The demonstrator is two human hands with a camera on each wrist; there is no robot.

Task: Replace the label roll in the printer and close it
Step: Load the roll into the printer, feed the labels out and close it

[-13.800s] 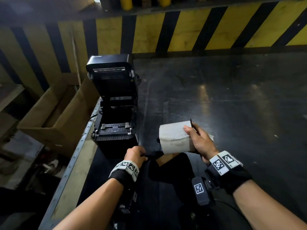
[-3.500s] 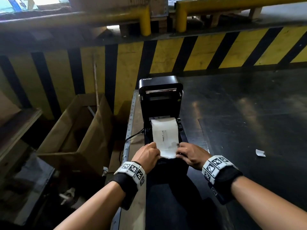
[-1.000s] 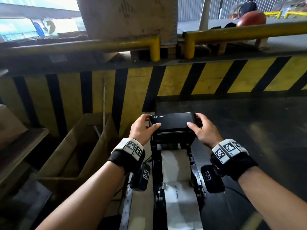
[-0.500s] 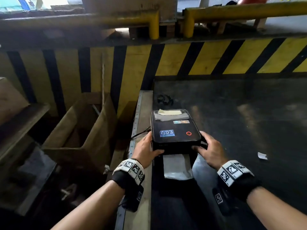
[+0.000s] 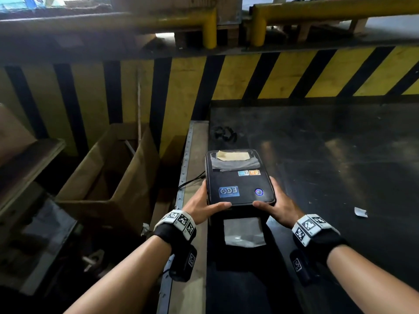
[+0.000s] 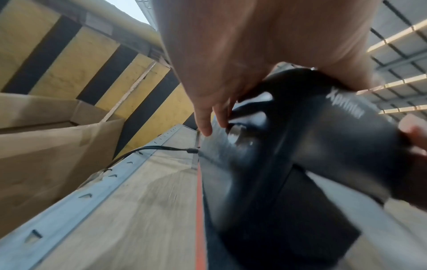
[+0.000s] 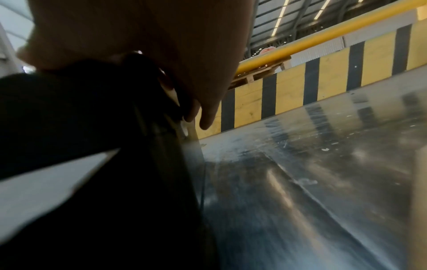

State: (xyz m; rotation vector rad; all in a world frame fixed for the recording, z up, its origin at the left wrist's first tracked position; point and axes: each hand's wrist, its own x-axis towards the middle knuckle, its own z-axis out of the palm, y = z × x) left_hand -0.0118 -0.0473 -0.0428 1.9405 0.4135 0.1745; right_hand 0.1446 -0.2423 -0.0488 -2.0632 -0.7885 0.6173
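While a yellow-and-black striped barrier (image 5: 283,73) runs behind it, a dark worktable (image 5: 340,166) holds a black label printer (image 5: 238,177) at its left edge, lid down. Left of the table sits an open cardboard box (image 5: 106,168). Both hands grip the lid's near corners: the left hand (image 5: 201,205) and right hand (image 5: 278,206) have thumbs on top, fingers curled down the sides. A white label strip (image 5: 244,232) sticks out from the front. A blue button (image 5: 259,191) glows on the lid.
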